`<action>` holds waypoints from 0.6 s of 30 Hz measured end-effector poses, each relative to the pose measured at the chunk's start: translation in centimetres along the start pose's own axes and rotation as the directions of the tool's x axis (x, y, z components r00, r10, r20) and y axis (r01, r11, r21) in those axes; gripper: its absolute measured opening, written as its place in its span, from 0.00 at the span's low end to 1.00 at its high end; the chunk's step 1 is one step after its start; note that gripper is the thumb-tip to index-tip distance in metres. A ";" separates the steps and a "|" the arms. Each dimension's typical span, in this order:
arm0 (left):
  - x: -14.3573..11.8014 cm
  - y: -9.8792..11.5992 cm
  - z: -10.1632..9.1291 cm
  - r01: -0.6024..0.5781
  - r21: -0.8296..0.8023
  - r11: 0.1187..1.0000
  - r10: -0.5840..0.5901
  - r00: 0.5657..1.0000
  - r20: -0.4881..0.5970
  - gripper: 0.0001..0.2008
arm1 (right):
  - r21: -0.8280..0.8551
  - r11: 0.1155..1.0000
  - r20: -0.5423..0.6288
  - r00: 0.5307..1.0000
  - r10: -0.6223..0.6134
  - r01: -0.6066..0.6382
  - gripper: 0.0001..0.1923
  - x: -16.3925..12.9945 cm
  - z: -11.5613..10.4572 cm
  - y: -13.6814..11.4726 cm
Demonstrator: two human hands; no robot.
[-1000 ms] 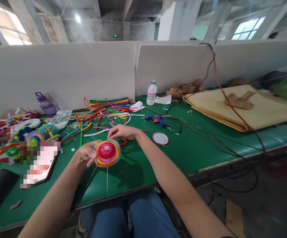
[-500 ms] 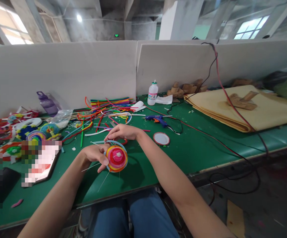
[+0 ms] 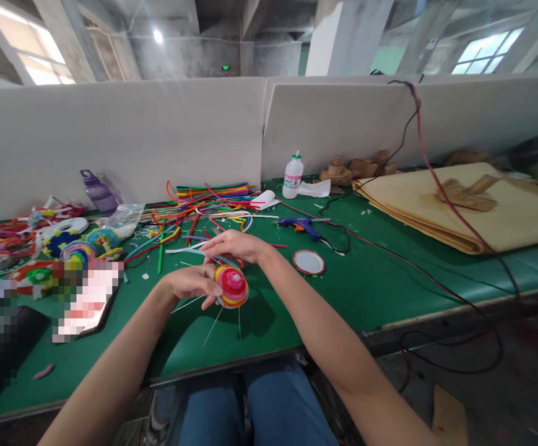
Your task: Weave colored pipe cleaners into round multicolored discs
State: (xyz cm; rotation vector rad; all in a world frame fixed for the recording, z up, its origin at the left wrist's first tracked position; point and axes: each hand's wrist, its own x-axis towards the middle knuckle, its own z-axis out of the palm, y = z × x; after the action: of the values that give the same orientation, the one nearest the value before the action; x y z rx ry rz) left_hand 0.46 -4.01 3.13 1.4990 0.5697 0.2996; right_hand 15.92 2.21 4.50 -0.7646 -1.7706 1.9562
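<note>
A round disc of coiled pipe cleaners [image 3: 232, 287], pink in the middle with red, orange and yellow rings, is gripped at its left edge by my left hand [image 3: 192, 285]. Thin pale wires stick out around it. A light blue pipe cleaner [image 3: 228, 261] runs along the disc's upper rim. My right hand [image 3: 236, 246] is just above, its fingers bent together over the upper left edge at that blue strand. What exactly its fingertips pinch is hard to make out.
Behind the hands lie many loose pipe cleaners [image 3: 213, 193] and a blue glue gun [image 3: 301, 227]. A round white lid [image 3: 309, 262], a bottle [image 3: 293, 176] and folded yellow sheets [image 3: 417, 204] are rightward. Leftward are a phone [image 3: 90, 300], finished coil pieces [image 3: 78, 253] and a purple bottle [image 3: 99, 193].
The disc has tilted and turned in my left hand, its face angled more to the right. The blue strand lies closer to the rim. The whole view has shifted slightly.
</note>
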 end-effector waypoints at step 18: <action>0.4 -1.0 0.1 0.015 -0.114 0.993 -0.015 1.000 -0.004 0.17 | -0.268 0.963 -0.042 0.998 -0.054 0.040 0.09 0.8 0.8 0.6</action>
State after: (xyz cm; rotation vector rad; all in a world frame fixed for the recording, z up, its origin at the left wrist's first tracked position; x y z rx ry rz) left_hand 0.73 -3.96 2.06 1.3839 0.5588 0.3193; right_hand 14.85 1.95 3.80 -0.8403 -2.0289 1.6725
